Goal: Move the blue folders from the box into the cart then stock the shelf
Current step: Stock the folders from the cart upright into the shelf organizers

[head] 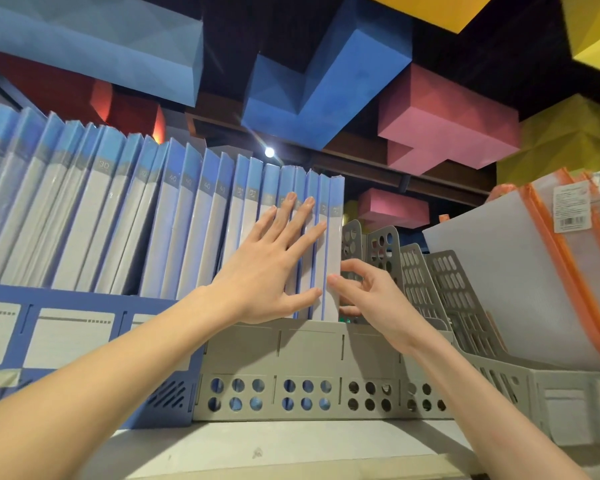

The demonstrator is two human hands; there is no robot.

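A long row of blue folders [174, 216] stands upright with spines out on the shelf [291, 441], held in a blue file rack [84, 341] and a grey file rack [291, 348]. My left hand [274, 268] lies flat with straight, spread fingers against the spines of the rightmost folders [333, 244]. My right hand [368, 292] is just right of that last folder, its fingertips touching the folder's right edge with loosely bent fingers. The box and the cart are out of view.
Empty grey perforated dividers [426, 282] stand to the right of the folders. Further right are translucent orange-trimmed pouches [534, 258] in another grey rack. Large blue, pink and yellow blocks [326, 84] hang overhead.
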